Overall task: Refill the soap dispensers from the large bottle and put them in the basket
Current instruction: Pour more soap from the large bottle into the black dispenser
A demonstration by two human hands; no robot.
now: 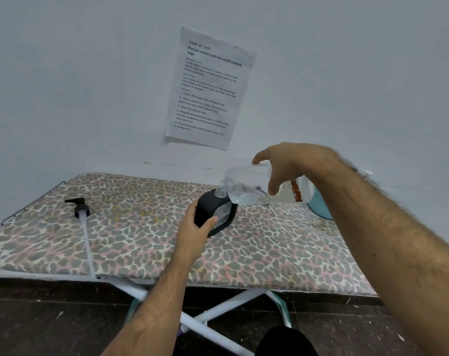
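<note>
The soap dispenser (216, 214) is a small black one with a clear window, and it stands near the middle of the counter (141, 242) with its top open. The left hand (195, 228) is wrapped around its near side, with the thumb lying across the clear window, so this hand is closed on the dispenser. Right above it, the large bottle (256, 187) is tipped over almost flat, and its open mouth points down at the hole in the top of the dispenser. The bottle is clear, with some clear liquid lying along its low side and a torn label with a red-brown stripe near its bottom end. The right hand (282, 167) grips the bottle from above, with fingers curled over the top and the thumb on the near side. Behind the bottle's bottom end and the right arm, part of a light blue basket (319, 208) peeks out at the far right of the counter. Far to the left, well apart from the dispenser, the black pump top (80, 207) lies on the counter with its long clear tube reaching toward the near edge. The counter has a spotted leopard cover and white crossed legs. On the pale wall behind it hangs a printed paper sheet (209, 89).
</note>
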